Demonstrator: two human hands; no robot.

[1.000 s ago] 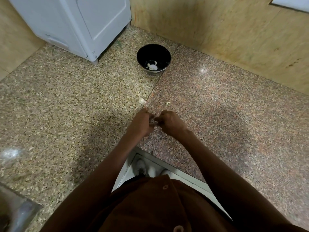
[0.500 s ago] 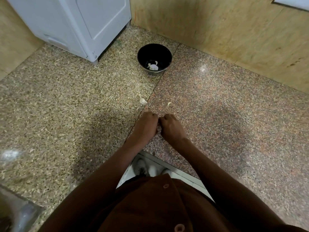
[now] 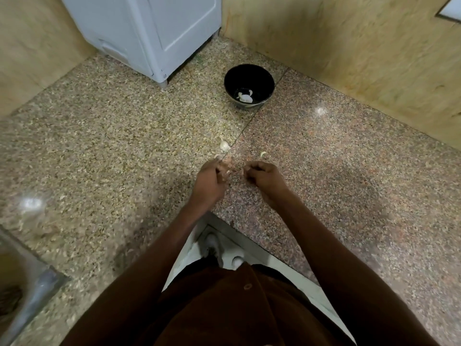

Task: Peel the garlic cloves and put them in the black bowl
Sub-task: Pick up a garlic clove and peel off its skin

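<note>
Head view blurs both hands' [image 3: 212, 179] fingertip contents.

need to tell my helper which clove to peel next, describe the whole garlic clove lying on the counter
Start at the round black bowl by the back wall and follow the counter seam toward the hands. The plump whitish garlic clove lies left of that seam; the pale scraps nearby are thinner, curled slivers.

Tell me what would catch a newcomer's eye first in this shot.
Probably the two hands at centre, the left hand and right hand a little apart over the speckled granite counter, fingers curled and blurred. Beyond them the black bowl stands near the wall corner with pale peeled garlic at its bottom. A loose garlic clove lies between hands and bowl.
</note>
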